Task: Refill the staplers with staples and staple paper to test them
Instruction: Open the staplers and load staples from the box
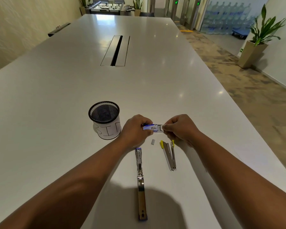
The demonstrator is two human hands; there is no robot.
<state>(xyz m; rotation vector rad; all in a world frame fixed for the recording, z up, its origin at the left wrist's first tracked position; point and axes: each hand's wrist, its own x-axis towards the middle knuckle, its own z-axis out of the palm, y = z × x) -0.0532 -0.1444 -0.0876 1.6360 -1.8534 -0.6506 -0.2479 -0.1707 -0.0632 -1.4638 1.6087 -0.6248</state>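
Head view: left hand (135, 129) is gripping a small blue-and-white staple box (150, 127) above the white table (56, 96). Right hand (178, 128) is pinching its white inner tray (160, 128), looks partly slid out. Loose grey staple strip (153, 141) is lying just below. Blue-tipped metal stapler (140, 180) and yellow-tipped metal stapler (169, 154) are lying open nearby. Black mesh bin (104, 119) is sitting left.

Bright even indoor light, overhead lamp glare spots on glossy white table (155, 83), dark blob shadow of the person at near edge, soft shadows under both forearms, wide-angle bending at frame edges, slight softness overall, background water bottles (228, 15) hazy behind glass
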